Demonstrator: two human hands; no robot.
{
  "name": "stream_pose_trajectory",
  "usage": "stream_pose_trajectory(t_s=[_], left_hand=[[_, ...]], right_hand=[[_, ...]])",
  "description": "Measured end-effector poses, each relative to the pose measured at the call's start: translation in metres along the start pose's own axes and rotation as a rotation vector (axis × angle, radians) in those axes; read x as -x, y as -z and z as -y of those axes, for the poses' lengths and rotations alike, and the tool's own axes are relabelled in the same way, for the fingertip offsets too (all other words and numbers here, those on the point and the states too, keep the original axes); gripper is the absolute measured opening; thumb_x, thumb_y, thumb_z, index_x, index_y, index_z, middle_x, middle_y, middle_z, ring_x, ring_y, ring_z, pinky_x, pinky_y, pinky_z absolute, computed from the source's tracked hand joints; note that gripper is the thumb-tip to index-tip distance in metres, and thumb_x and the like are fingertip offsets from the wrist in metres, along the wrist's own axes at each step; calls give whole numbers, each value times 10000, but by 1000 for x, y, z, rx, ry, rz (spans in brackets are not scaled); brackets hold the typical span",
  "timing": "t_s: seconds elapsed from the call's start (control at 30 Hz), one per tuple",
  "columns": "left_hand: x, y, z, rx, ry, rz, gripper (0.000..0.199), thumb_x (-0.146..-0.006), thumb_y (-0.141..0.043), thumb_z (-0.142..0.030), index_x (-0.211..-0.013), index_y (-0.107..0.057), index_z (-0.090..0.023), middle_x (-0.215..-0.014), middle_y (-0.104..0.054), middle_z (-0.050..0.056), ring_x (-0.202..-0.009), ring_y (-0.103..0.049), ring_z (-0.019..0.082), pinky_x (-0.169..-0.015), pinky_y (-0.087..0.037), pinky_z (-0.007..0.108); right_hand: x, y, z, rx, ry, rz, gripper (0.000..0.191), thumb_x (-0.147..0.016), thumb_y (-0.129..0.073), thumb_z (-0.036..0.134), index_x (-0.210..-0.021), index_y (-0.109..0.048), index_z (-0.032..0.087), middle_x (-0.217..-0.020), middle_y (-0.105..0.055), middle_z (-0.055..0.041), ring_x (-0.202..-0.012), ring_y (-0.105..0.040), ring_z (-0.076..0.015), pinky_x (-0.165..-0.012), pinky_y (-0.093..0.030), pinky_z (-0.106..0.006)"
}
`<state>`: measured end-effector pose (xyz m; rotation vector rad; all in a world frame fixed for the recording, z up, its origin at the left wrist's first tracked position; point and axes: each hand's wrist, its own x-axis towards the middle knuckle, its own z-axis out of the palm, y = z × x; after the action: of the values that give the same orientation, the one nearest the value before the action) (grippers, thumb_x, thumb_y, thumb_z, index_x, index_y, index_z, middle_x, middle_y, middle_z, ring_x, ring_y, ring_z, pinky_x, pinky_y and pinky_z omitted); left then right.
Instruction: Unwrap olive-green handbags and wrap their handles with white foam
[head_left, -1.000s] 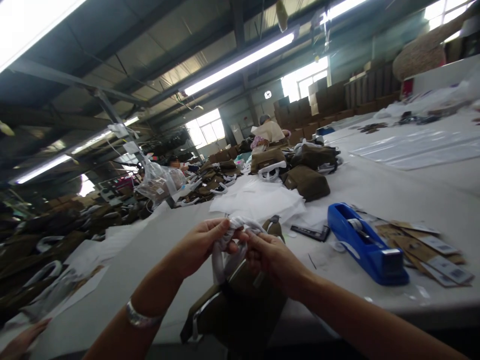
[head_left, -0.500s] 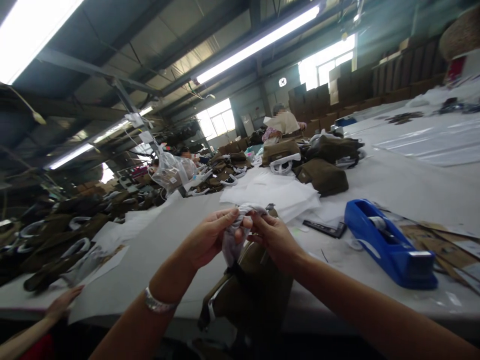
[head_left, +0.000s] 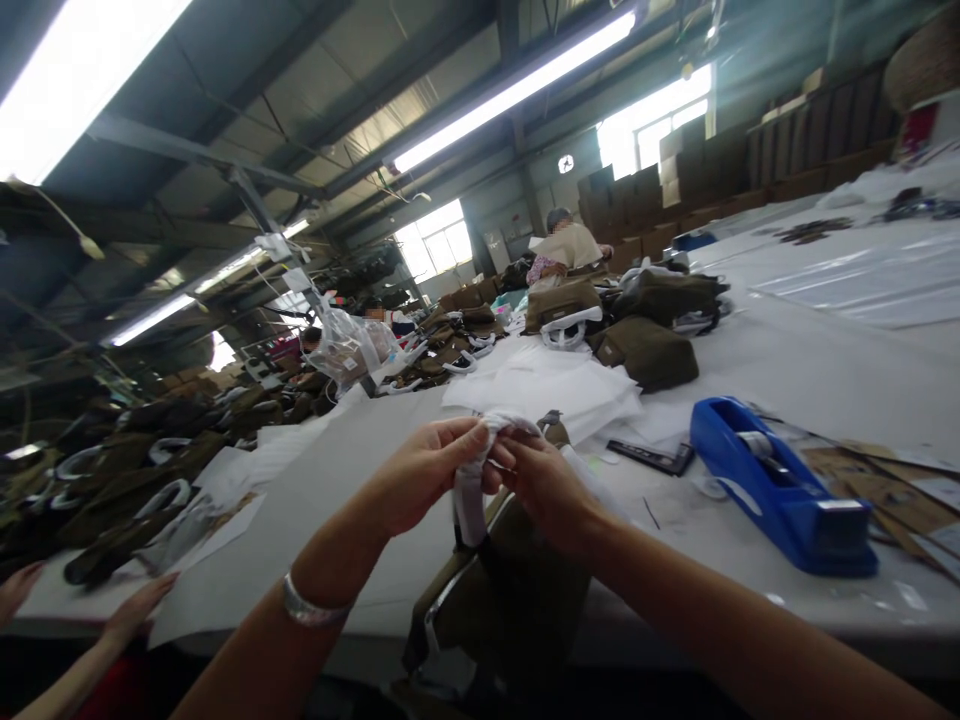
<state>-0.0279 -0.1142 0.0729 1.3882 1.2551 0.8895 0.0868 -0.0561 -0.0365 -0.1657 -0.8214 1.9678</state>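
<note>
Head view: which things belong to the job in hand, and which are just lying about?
Part of the job:
white wrapping, held by the left hand and right hand
olive bag beneath the hands

Probably just lying about, neither hand touching them:
blue tape dispenser
black flat item
brown cards
white sheets
bags farther back

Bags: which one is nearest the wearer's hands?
The front bag: left hand and right hand grip its white-wrapped handle; the other bags lie farther off.

The bag (head_left: 517,600) looks matt cloth, its handle wrap (head_left: 470,500) wrinkled, the tape dispenser (head_left: 784,508) smooth, glossy plastic.
</note>
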Motion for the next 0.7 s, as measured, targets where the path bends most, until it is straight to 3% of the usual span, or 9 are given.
stream_pose_trajectory(t_s=[0.1,0.23,0.33,0.4,0.43,0.53,0.63,0.7], left_hand=[[6,0,-3,-395,-98,-117,359,-892,-684,-511,-900,-705,-153,-806,-702,52,-734,-668,189,-664,-503,253],[13,-3,-7,-870,-210,-355,320,-909,-662,-456,-1123,-715,-223,-726,-671,-3,-657,-625,176,-614,-440,249],[13,-5,-1,-994,-279,-463,407,-876,-700,-393,-1248,-671,-229,-934,-711,35,-733,-639,191,-677,-465,264],[11,-4,8,-1002,-289,-457,383,-861,-708,-361,-1218,-688,-224,-1171,-684,82,-863,-649,222,-746,-477,285],[10,-3,14,-1000,-276,-442,322,-856,-708,-355,-1147,-716,-218,-1194,-678,91,-897,-642,238,-767,-472,297],[8,5,35,-848,-154,-340,213,-865,-690,-397,-918,-730,-195,-946,-722,77,-856,-627,257,-764,-452,315],[9,14,54,-459,-36,-280,308,-873,-679,-465,-963,-679,-170,-831,-707,50,-799,-628,231,-749,-468,304],[10,16,62,-263,-18,-324,335,-873,-684,-483,-965,-647,-162,-777,-679,31,-752,-609,201,-742,-477,295]], right_hand=[[8,-3,7,-155,-36,67,160,-747,-779,264,-891,-768,194,-950,-739,-14,-915,-660,-163,-957,-503,-322],[13,-5,14,-297,-56,79,164,-739,-719,243,-891,-778,218,-1026,-766,-6,-1089,-659,-191,-1057,-458,-338],[12,-4,18,-334,-69,57,188,-802,-684,284,-963,-773,244,-1113,-757,4,-1197,-618,-203,-1070,-452,-346],[11,-2,18,-301,-62,44,233,-855,-666,358,-1051,-756,271,-1251,-712,11,-1315,-540,-213,-1070,-448,-355],[10,-1,18,-270,-54,48,268,-880,-656,412,-1099,-744,285,-1318,-678,15,-1363,-497,-215,-1080,-438,-360],[12,6,22,-84,-46,134,396,-901,-636,577,-1176,-720,305,-1395,-627,5,-1392,-470,-226,-1107,-420,-382],[23,19,38,351,-115,318,419,-892,-670,571,-1149,-749,249,-1276,-695,-57,-1241,-603,-259,-1057,-466,-414],[33,30,51,672,-49,277,382,-914,-657,533,-1082,-779,211,-1052,-764,-83,-1003,-703,-258,-938,-534,-421]])
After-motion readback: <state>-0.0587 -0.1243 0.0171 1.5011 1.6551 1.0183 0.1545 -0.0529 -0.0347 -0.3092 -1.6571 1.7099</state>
